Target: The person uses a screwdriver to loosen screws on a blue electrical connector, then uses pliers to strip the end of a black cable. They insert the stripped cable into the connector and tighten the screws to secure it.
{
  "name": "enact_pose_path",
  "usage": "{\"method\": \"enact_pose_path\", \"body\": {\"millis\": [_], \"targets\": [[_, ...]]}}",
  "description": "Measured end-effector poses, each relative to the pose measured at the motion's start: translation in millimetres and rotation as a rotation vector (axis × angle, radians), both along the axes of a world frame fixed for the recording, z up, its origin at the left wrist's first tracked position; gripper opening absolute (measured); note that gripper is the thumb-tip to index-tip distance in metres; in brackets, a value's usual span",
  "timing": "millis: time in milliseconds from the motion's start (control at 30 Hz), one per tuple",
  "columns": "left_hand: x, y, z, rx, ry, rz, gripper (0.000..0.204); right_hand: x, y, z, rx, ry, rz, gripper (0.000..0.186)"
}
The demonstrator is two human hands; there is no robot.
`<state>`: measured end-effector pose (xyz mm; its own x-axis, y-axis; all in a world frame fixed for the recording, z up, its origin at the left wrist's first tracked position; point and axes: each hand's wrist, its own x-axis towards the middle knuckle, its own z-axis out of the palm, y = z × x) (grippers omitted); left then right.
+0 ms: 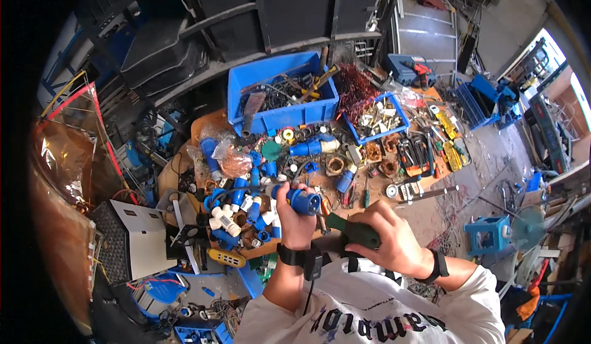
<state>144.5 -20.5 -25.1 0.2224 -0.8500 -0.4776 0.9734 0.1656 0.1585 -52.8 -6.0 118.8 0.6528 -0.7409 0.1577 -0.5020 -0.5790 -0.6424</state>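
Note:
My left hand (pixel 297 222) is closed around a blue industrial plug (pixel 304 202), held up over the near side of the cluttered table. The plug's round pin face is turned to the right. In my right hand (pixel 394 236) is a thick dark green tool handle (pixel 363 234), its narrower end pointing left toward the plug. A short metal shaft shows beside the plug's lower edge; whether it belongs to the tool I cannot tell. Below and left of my left hand lie a white pipe-like fitting (pixel 225 221) and several blue plug parts.
On the wooden table stand a large blue bin (pixel 289 120) of tools and a small blue tray (pixel 377 138) of metal parts. Pliers (pixel 415 153) and a green screwdriver (pixel 367 192) lie right of centre. A yellow power strip (pixel 226 258) sits at the near left edge.

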Motion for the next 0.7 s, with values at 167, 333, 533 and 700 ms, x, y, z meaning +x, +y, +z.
{"method": "enact_pose_path", "body": {"millis": [167,333,533,700], "targets": [[-9,-9,11,-0.074,0.257,-0.041,0.021,-17,-16,-9,-0.017,-0.297,-0.016,0.049],[-19,-15,20,-0.218,0.576,-0.008,0.018,-41,-36,-1,-0.200,-0.467,0.037,0.049],[-51,-29,30,-0.241,0.711,0.037,0.019,-73,-69,-10,-0.179,-0.619,0.133,0.048],[-74,-39,31,-0.243,0.722,0.167,0.018,-87,-91,-27,-0.129,-0.625,0.208,0.045]]}}
